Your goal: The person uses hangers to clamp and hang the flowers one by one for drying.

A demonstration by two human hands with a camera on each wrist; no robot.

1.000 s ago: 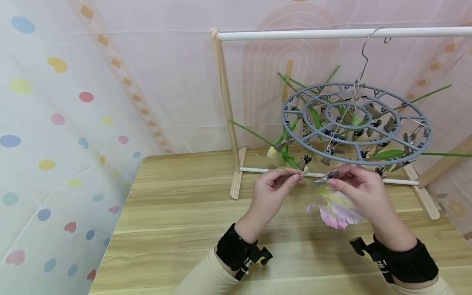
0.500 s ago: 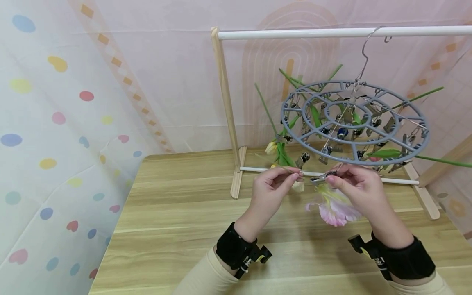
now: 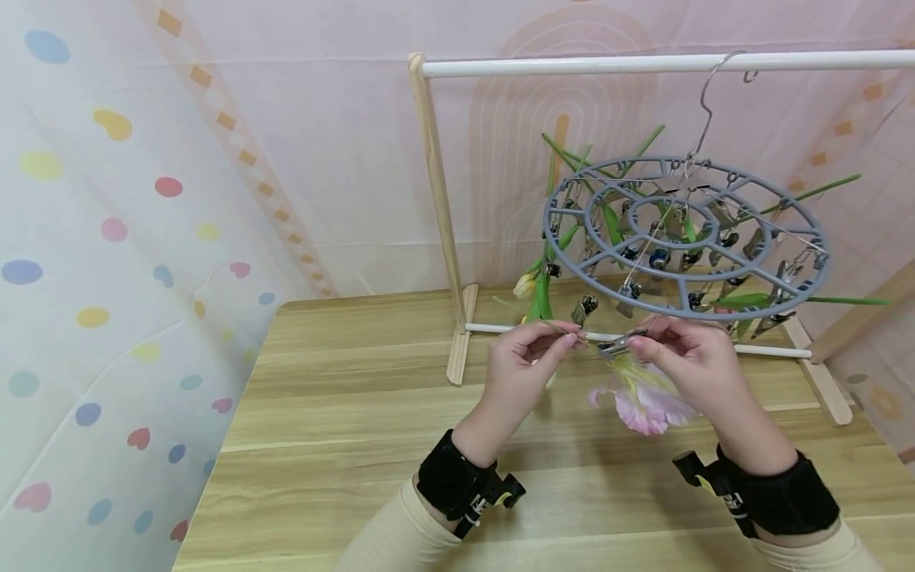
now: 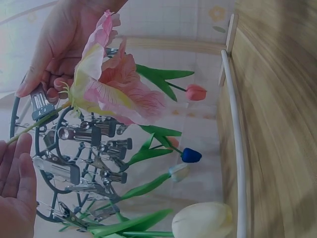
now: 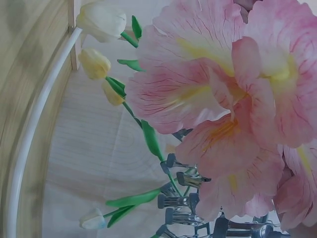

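the left hand (image 3: pixel 525 357) pinches the thin stem (image 3: pixel 565 327) of a pink flower (image 3: pixel 643 401), whose bloom hangs just below the right hand (image 3: pixel 689 361). the right hand pinches a metal clip (image 3: pixel 616 344) at the stem, under the near rim of the grey round hanger (image 3: pixel 686 238). the hanger hangs from a white rail (image 3: pixel 643 63) over the wooden surface (image 3: pixel 343 429), with other tulips (image 3: pixel 525 286) clipped to it.
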